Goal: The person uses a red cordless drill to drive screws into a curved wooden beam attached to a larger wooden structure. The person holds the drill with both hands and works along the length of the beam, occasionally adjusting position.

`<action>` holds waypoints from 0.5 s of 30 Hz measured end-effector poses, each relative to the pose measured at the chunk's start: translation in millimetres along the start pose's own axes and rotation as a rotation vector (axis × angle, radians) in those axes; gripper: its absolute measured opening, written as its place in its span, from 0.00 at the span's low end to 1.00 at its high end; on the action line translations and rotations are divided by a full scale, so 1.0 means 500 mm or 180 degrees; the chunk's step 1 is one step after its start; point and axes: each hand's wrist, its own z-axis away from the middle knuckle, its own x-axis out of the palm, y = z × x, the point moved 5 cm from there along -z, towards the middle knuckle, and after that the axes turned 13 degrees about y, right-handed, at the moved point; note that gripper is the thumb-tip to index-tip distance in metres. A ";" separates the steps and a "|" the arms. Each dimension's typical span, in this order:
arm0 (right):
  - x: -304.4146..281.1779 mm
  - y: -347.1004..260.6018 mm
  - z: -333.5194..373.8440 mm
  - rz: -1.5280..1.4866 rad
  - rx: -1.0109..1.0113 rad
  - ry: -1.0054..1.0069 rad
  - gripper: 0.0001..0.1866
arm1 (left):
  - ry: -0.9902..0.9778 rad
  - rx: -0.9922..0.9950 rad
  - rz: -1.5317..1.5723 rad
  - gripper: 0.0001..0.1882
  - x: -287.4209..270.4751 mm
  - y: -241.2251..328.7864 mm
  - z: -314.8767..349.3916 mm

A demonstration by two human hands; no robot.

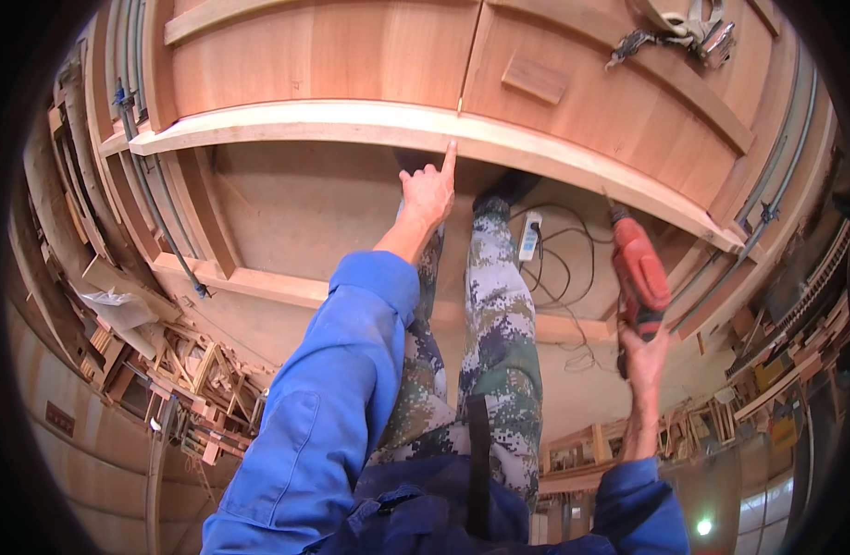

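Observation:
My left hand (pixel 428 194) stretches out its index finger to the edge of a pale wooden rail (pixel 351 118); its other fingers are bent, and nothing is in it. The fingertip lies just below the seam between two reddish wood panels (pixel 351 55). On the right, my right hand (pixel 645 356) is wrapped round the handle of a red power drill (pixel 639 262). The drill's thin bit points up toward the rail's right part; I cannot tell whether it touches the wood.
A loose wood block (pixel 534 78) and a strap with metal parts (pixel 688 35) lie on the panels. Bar clamps (pixel 147 185) line the frame's left side, more the right. A white power strip (pixel 529 237) and dark cable (pixel 564 268) lie on the floor near my legs. Scrap wood (pixel 198 379) is piled left.

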 end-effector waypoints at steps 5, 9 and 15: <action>0.094 -0.037 0.156 -0.0180 0.0195 -0.0425 0.26 | 0.0703 -0.0522 0.1702 0.32 -0.028 -0.055 0.055; 0.190 -0.139 0.229 -0.0166 -0.0382 -0.0381 0.25 | -0.1126 -0.2189 0.5020 0.40 -0.038 0.030 0.134; 0.299 -0.176 0.236 -0.0260 -0.0667 -0.0338 0.30 | -0.1783 -0.2707 0.7199 0.33 -0.142 0.133 0.186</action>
